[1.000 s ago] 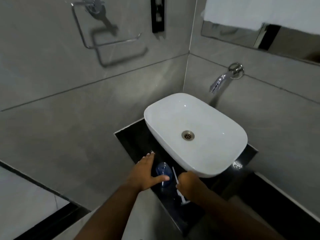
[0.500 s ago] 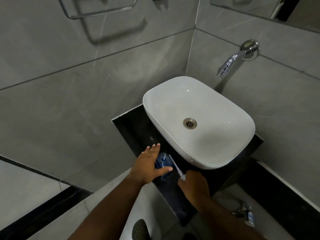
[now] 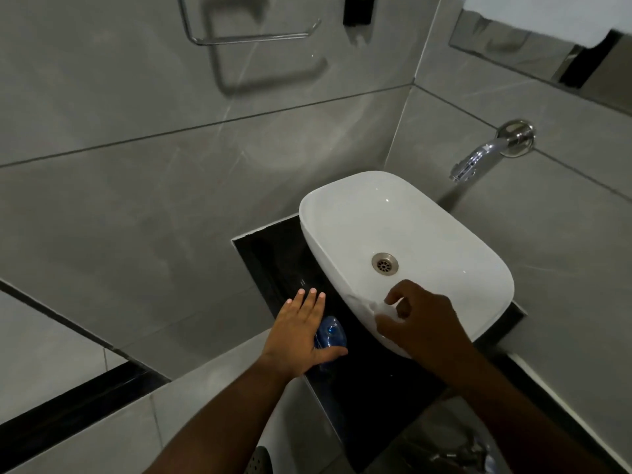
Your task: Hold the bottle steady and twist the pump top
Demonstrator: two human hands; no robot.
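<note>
At table's front edge, left hand point(image 3: 301, 333) is lying flat against bottle point(image 3: 330, 335); right hand point(image 3: 415, 323) is pinching something white on basin point(image 3: 444, 234) rim — best kept firm.

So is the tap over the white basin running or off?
Off. No water comes from the tap spout, and the basin looks dry around its drain.

At the lower middle of the frame my left hand point(image 3: 297, 340) covers a translucent blue bottle point(image 3: 329, 336) on the glossy black desk point(image 3: 369, 388), beside the plain white basin point(image 3: 427, 227) with its dull metal drain point(image 3: 385, 263), all against grey, faintly veined wall tiles point(image 3: 136, 206).
</note>
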